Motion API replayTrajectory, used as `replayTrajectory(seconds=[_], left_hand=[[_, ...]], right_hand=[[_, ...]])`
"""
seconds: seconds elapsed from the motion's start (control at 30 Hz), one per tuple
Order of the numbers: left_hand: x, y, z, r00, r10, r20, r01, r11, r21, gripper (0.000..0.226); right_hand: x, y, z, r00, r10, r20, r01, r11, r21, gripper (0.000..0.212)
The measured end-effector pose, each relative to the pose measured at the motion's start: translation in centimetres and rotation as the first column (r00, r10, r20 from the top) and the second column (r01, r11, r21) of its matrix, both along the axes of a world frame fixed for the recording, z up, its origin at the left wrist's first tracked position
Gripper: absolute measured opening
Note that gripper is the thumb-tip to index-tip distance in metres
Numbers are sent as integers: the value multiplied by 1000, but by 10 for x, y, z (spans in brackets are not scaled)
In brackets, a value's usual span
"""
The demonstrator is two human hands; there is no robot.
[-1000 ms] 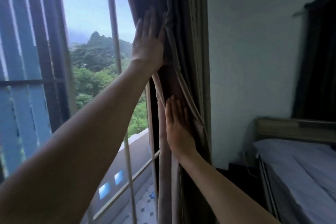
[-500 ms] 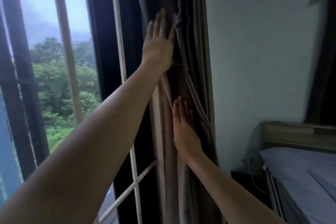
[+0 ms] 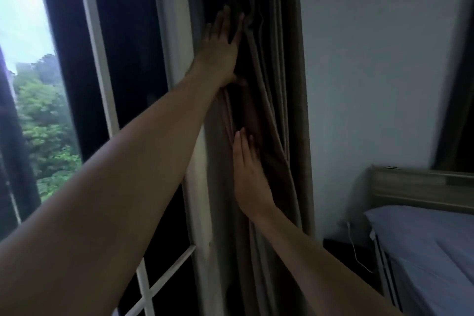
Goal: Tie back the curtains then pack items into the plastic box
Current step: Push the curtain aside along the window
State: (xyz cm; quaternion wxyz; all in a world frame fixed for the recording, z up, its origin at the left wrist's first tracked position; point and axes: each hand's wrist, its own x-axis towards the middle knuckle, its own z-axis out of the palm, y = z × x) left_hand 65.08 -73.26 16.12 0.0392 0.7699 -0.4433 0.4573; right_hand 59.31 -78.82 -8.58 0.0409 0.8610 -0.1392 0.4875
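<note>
Head view: both hands flat on the bunched curtain

Head camera, looking along two bare forearms that reach up from the bottom of the frame toward the window corner. Nearest, the right hand (image 3: 252, 179) lies lower, fingers straight and together, palm flat against the folds; it grips nothing. My reading is that it pins the lower part of the bundle so the cloth does not slide back across the glass. Higher and farther, the left hand (image 3: 221, 46) is also flat, fingers extended and only slightly spread, pressing the upper folds sideways toward the wall (image 3: 372, 84). Neither hand pinches the fabric.

Between and behind them hangs the curtain (image 3: 279, 110), gathered into a narrow column of pleats just beside the wall, with the white window frame (image 3: 177, 59) touching its left edge. Pushing with open palms probably serves to compact the pleats before a tie goes round them; no tie-back or hook shows, so that step looks not yet done.

Farther right, a bed (image 3: 431, 251) stands against the wall under a wooden headboard (image 3: 420, 185). No plastic box is in view.
</note>
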Motion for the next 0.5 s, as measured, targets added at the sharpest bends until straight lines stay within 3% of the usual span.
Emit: replayTrajectory(seconds=[0.1, 0.33, 0.5], left_hand=[[-2, 1, 0, 998, 63, -22, -61, 997, 49, 136], [-30, 14, -20, 996, 93, 7, -93, 994, 61, 138], [-57, 44, -49, 997, 45, 68, -42, 998, -53, 112]], right_hand=[[2, 4, -4, 996, 89, 29, -91, 994, 64, 76], [-21, 11, -19, 994, 85, -62, -81, 994, 71, 81], [-49, 35, -29, 985, 128, -115, -114, 986, 119, 83]])
